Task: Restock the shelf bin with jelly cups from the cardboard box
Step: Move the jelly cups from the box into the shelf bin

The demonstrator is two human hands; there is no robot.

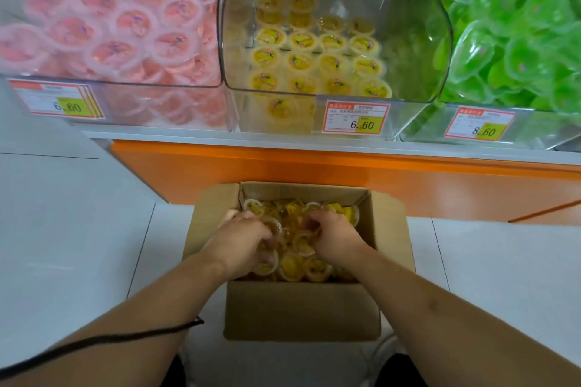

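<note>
Down inside the cardboard box (301,308) on the floor, both the left hand (243,242) and the right hand (334,237) curl around yellow jelly cups (303,243), below the half-filled clear shelf bin (418,50) between pink and green bins.

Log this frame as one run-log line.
phase: gather | left hand: gripping yellow jelly cups | right hand: gripping same | source: open brown cardboard box | target: clear plastic middle shelf bin, part-filled

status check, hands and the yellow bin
Left hand and right hand both down in cardboard box, gripping jelly cups. Middle shelf bin part full. Nothing blocking.
</note>
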